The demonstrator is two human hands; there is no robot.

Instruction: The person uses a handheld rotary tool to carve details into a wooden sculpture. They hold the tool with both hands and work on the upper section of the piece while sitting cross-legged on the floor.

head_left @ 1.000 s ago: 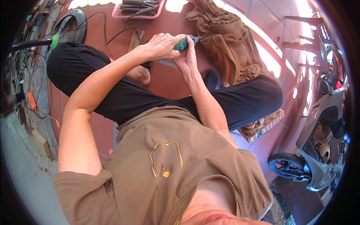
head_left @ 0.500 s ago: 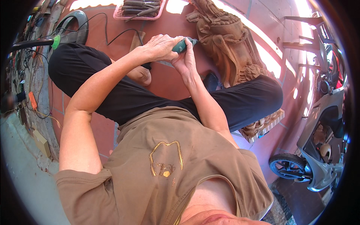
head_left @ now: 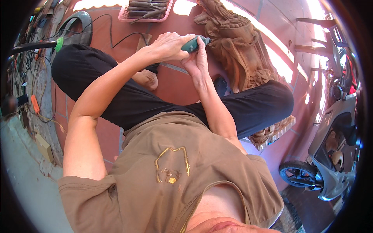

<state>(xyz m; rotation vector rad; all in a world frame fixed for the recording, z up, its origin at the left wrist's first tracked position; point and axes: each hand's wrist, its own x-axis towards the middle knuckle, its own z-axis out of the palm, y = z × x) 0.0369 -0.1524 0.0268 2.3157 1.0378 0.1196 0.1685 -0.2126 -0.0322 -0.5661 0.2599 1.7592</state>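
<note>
Both of my hands are closed around a green rotary tool [head_left: 190, 46], out past my crossed legs. My left hand [head_left: 170, 46] wraps its near end from above, with knuckles up. My right hand [head_left: 197, 64] grips it from below, and the thumb lies along the body. The tool's dark front end points right, at the edge of a carved brown wooden figure [head_left: 243, 50] lying on the tiled floor. Whether the bit touches the wood is too small to make out. Left of my hands runs a black cord [head_left: 110, 33].
A pink basket [head_left: 164, 19] of handled tools stands at the far side. Another carved wooden piece [head_left: 272, 134] lies beside my right knee. On the left are a round grey stand base [head_left: 86, 27] and cluttered cables; a motorbike [head_left: 330, 171] stands at the right.
Both hands and the rotary tool have shifted slightly right and away from me, closer along the carved figure's edge. The grip looks the same.
</note>
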